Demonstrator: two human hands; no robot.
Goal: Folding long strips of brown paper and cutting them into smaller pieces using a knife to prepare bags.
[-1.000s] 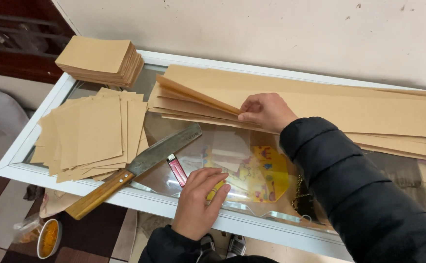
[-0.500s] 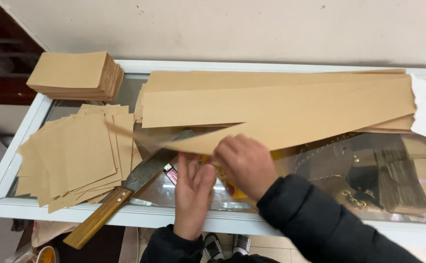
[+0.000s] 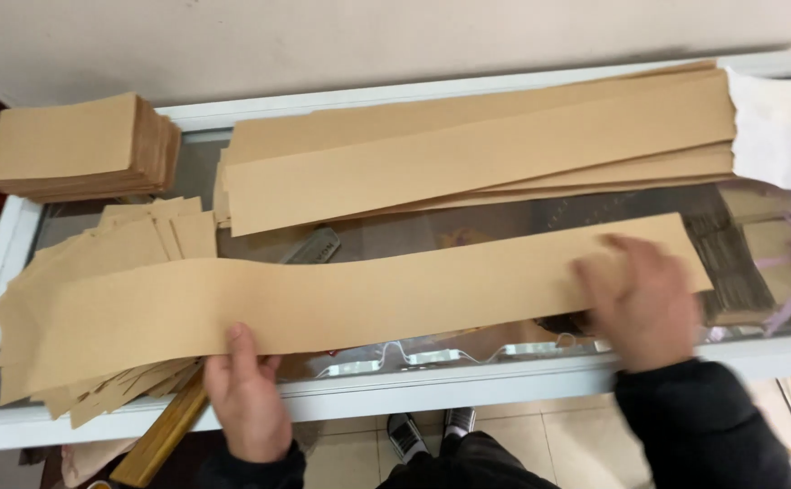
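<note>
Both hands are on one long brown paper strip (image 3: 341, 303): left hand (image 3: 246, 398) pinches its near edge, thumb on top, and right hand (image 3: 640, 299) lies flat and open on the other end, pretty blurred. Strip runs lengthwise along the glass table (image 3: 432, 385), close to the front edge, left end draped over loose cut sheets (image 3: 133, 244). Toward the back edge sits a pile of long strips (image 3: 477, 154), a neat stack (image 3: 74, 145) at the back-left corner. A knife's wooden handle (image 3: 165, 435) pokes out underneath, blade mostly hidden.
</note>
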